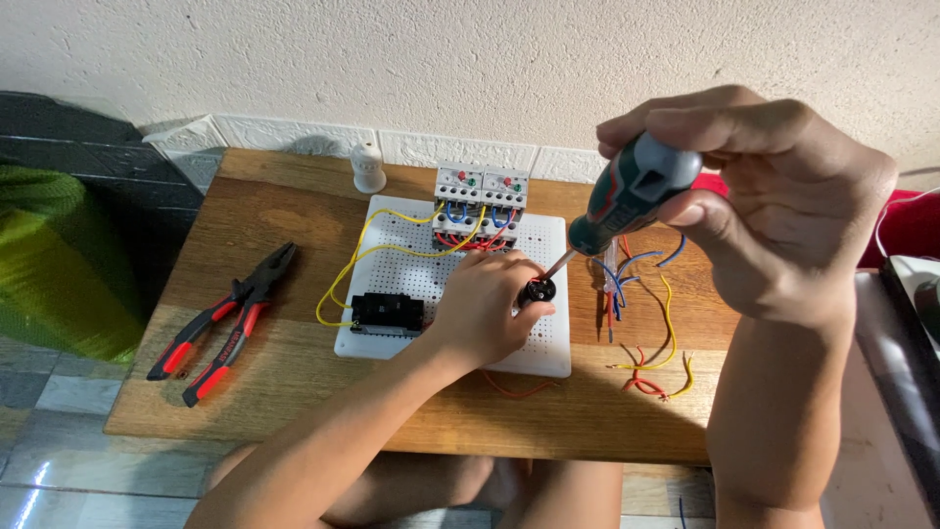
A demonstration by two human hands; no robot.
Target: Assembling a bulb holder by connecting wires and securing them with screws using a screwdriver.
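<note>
My right hand (774, 201) grips a screwdriver with a dark green and grey handle (634, 194), its shaft slanting down to the left. The tip meets a small black round part (540, 290) that my left hand (487, 312) pinches on a white perforated board (551, 245). On the board stand two grey switch units (483, 194) with red and green buttons, wired with yellow, blue and red wires. A black block (387, 312) sits at the board's front left, joined by a yellow wire (345, 275).
Red-and-black pliers (225, 323) lie on the wooden table (284, 220) to the left. Loose coloured wires (651, 343) lie right of the board. A white ceramic fitting (368, 168) stands at the back. A green bundle (59, 260) is on the floor at left.
</note>
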